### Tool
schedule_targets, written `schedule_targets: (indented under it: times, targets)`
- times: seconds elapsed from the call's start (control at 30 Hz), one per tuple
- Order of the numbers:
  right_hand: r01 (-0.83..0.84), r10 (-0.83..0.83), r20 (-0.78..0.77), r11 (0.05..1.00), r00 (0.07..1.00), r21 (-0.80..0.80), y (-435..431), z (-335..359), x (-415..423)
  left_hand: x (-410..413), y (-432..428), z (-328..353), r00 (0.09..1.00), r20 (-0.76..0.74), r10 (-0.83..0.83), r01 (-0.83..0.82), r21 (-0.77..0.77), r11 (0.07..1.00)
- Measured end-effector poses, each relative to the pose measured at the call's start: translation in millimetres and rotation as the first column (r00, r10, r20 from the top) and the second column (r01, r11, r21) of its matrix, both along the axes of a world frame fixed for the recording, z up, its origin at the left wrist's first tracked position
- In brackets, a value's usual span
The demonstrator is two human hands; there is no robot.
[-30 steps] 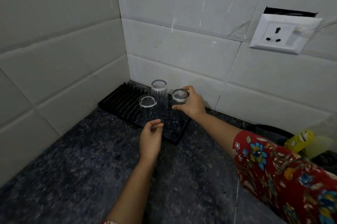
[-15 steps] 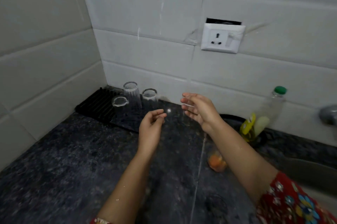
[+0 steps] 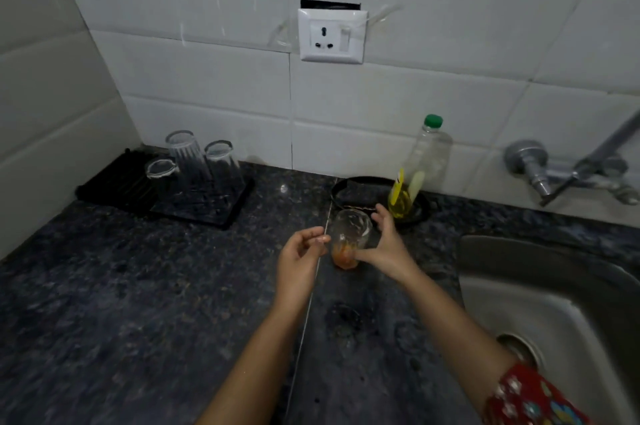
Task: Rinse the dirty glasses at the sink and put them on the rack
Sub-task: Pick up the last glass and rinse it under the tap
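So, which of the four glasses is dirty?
The glass between the left hand and right hand: orange residue inside. The three upturned glasses on the rack look clean.

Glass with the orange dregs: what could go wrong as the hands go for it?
1. The right hand is spread around the glass, not yet closed on it; a clumsy grab could tip it and spill the dregs on the counter.
2. The bottle stands just behind that hand's fingers and might get knocked over.
3. The way to the sink crosses hard stone; a glass that slips could break.
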State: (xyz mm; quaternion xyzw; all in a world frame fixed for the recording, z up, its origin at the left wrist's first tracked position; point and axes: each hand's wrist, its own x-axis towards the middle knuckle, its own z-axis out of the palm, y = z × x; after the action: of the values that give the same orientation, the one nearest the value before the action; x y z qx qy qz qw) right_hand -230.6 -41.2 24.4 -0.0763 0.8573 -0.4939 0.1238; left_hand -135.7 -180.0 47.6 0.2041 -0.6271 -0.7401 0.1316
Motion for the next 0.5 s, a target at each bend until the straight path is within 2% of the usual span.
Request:
schedule_targets:
  times: [0.07, 0.13, 0.27, 0.5]
  targets:
    - [0.033, -0.024, 0.07, 0.992, 0.997, -0.123, -11, -15, 1, 2, 4, -2, 1.0, -0.004, -0.007, 0.007, -0.004, 1.0]
    - [0.085, -0.076, 0.062, 0.983, 0.995, -0.163, -19, -24, 1, 4, 5, -1, 1.0, -0.011, -0.008, 0.008, 0.001, 1.0]
    - [0.083, -0.09, -0.063, 0.99, 0.994, -0.112, -16, -27, 6, 2, 11, -3, 0.999, -0.035, 0.032, -0.032, -0.001, 0.999]
    - [0.106, -0.151, -0.19, 0.968, 0.97, -0.226, 53, -10, 31, -5, 63, -9, 0.987, -0.125, 0.098, -0.101, -0.018, 0.995]
